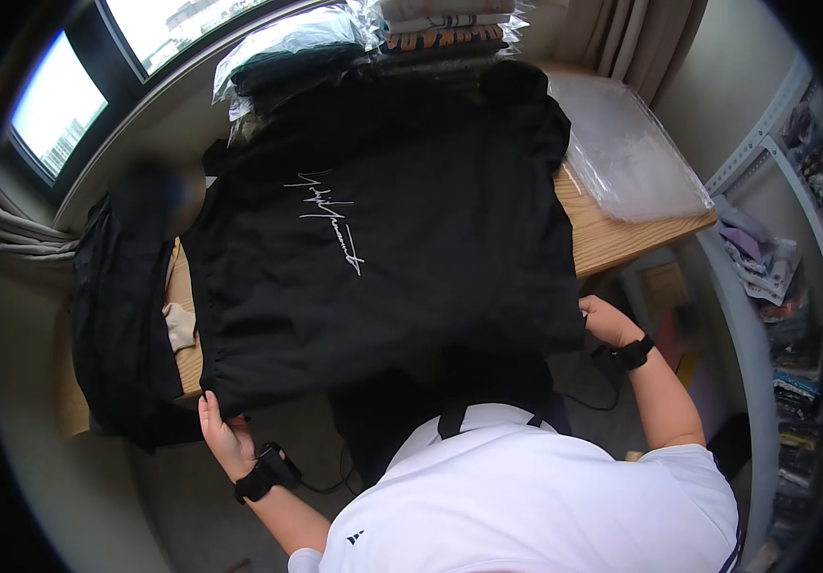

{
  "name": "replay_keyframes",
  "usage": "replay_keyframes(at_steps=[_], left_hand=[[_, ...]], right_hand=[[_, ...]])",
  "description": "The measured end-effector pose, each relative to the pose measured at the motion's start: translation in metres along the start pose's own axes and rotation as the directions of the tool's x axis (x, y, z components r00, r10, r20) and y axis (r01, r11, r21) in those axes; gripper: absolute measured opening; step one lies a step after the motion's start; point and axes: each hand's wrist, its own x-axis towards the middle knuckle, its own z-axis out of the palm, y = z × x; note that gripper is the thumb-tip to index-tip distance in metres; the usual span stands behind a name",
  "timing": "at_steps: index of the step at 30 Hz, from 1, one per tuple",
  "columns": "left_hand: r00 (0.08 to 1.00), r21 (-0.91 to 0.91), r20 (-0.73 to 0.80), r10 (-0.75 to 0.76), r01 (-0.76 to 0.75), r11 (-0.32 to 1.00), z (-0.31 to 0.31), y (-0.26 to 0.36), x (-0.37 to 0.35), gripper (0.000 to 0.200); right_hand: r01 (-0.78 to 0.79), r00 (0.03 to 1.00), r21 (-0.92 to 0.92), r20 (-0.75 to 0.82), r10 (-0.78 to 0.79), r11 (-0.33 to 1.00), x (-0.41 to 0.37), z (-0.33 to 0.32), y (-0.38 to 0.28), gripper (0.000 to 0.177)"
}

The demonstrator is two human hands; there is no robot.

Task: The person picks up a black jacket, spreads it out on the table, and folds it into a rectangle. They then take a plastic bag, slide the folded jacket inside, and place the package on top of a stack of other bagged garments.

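A black garment (430,220) with white script lettering lies spread over the wooden table (612,234), its near edge hanging past the front. My left hand (227,435) grips its near left corner, fingers pressed against the cloth. At the near right corner, my right hand (610,322) is closed on the cloth's edge; its fingertips are partly hidden. Each wrist wears a black band with a small device.
More black clothing (125,315) hangs over the table's left end, beside a small beige cloth (180,327). Bagged folded garments (301,53) are stacked at the back. Clear plastic bags (631,143) lie at the right. A shelf (741,315) with packed clothes stands far right.
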Motion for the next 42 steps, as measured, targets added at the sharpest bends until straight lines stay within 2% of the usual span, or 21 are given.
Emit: replay_keyframes(at_steps=[1, 3, 5, 6, 9, 12, 14, 17, 19, 20, 22, 23, 25, 27, 28, 29, 31, 34, 37, 39, 42], left_hand=[[1.000, -0.004, -0.006, -0.005, 0.005, 1.000, 0.000, 0.001, 0.001, 0.014], [1.000, 0.054, 0.010, 0.000, 0.000, 0.999, 0.003, 0.006, 0.003, 0.014], [0.998, 0.067, 0.058, -0.028, 0.024, 0.997, 0.005, 0.009, 0.005, 0.013], [0.999, 0.062, 0.040, -0.030, 0.027, 0.998, 0.008, 0.009, 0.004, 0.014], [0.999, 0.058, -0.046, -0.001, 0.003, 0.998, 0.005, 0.009, 0.000, 0.020], [0.983, 0.068, -0.103, 0.151, -0.145, 0.987, 0.026, 0.018, -0.011, 0.031], [0.985, 0.024, -0.111, 0.131, -0.129, 0.991, 0.016, 0.024, -0.006, 0.029], [0.999, -0.261, 0.050, -0.006, 0.019, 0.965, -0.010, 0.038, 0.015, 0.028], [0.983, -0.380, -0.132, -0.127, 0.068, 0.922, -0.004, 0.045, 0.038, 0.027], [0.998, -0.438, 0.062, -0.004, 0.031, 0.899, -0.012, 0.041, 0.053, 0.025], [0.993, -0.503, 0.084, -0.081, 0.113, 0.857, -0.001, 0.040, 0.074, 0.026], [0.989, -0.500, 0.105, -0.105, 0.144, 0.854, 0.011, 0.039, 0.079, 0.030], [0.975, -0.419, 0.011, -0.220, 0.205, 0.884, 0.040, 0.042, 0.075, 0.046], [0.983, -0.369, 0.044, -0.178, 0.182, 0.911, 0.049, 0.040, 0.070, 0.062], [0.999, -0.254, 0.024, -0.036, 0.040, 0.966, 0.059, 0.041, 0.057, 0.066], [0.995, -0.131, 0.022, 0.102, -0.098, 0.987, 0.069, 0.042, 0.043, 0.069], [0.967, 0.144, 0.052, 0.249, -0.254, 0.957, 0.096, 0.049, 0.020, 0.064], [0.951, 0.281, 0.215, 0.224, -0.280, 0.918, 0.134, 0.057, 0.008, 0.058], [0.920, 0.438, 0.384, 0.080, -0.258, 0.861, 0.180, 0.065, 0.011, 0.057], [0.887, 0.496, 0.461, -0.007, -0.251, 0.831, 0.214, 0.065, 0.018, 0.055], [0.741, 0.526, 0.667, -0.075, -0.398, 0.752, 0.274, 0.058, 0.030, 0.050]], right_hand=[[0.001, 0.999, 0.190, 0.044, -0.010, 0.982, -0.022, -0.017, -0.031, 0.029], [0.227, 0.974, 0.591, -0.132, -0.184, 0.774, -0.059, -0.040, -0.066, 0.035], [0.425, 0.905, 0.622, -0.275, -0.324, 0.657, -0.087, -0.048, -0.106, 0.046], [0.423, 0.906, 0.620, -0.273, -0.324, 0.661, -0.091, -0.046, -0.112, 0.046], [0.429, 0.903, 0.793, -0.370, -0.217, 0.432, -0.088, -0.031, -0.133, 0.054], [0.483, 0.855, 0.821, -0.367, -0.366, 0.305, -0.066, -0.028, -0.166, 0.056], [0.569, 0.712, 0.792, -0.341, -0.614, 0.220, -0.052, -0.034, -0.188, 0.054], [0.435, 0.708, 0.883, -0.215, -0.673, 0.176, -0.021, -0.029, -0.241, 0.045], [0.453, 0.719, 0.873, -0.237, -0.653, 0.182, 0.029, -0.051, -0.245, 0.038], [0.446, 0.725, 0.873, -0.226, -0.650, 0.195, 0.054, -0.053, -0.250, 0.033], [0.470, 0.832, 0.843, -0.325, -0.449, 0.261, 0.110, -0.058, -0.247, 0.025], [0.305, 0.796, 0.923, -0.113, -0.594, 0.233, 0.142, -0.073, -0.226, 0.026], [0.273, 0.921, 0.809, -0.065, -0.384, 0.520, 0.158, -0.055, -0.223, 0.037], [0.149, 0.933, 0.348, -0.358, -0.015, 0.926, 0.146, -0.028, -0.213, 0.047], [0.203, 0.925, 0.146, -0.352, -0.141, 0.968, 0.128, -0.018, -0.216, 0.052], [0.336, 0.899, 0.063, -0.320, -0.300, 0.940, 0.123, -0.019, -0.197, 0.044], [0.321, 0.894, -0.144, -0.281, -0.349, 0.936, 0.089, -0.016, -0.193, 0.032], [0.308, 0.834, -0.145, -0.434, -0.340, 0.940, 0.070, -0.041, -0.167, 0.024], [0.293, 0.829, -0.226, -0.424, -0.364, 0.929, 0.063, -0.080, -0.159, 0.028], [0.282, 0.818, -0.374, -0.387, -0.426, 0.883, 0.063, -0.096, -0.162, 0.032], [0.357, 0.870, -0.564, -0.090, -0.485, 0.745, 0.075, -0.112, -0.167, 0.039]])
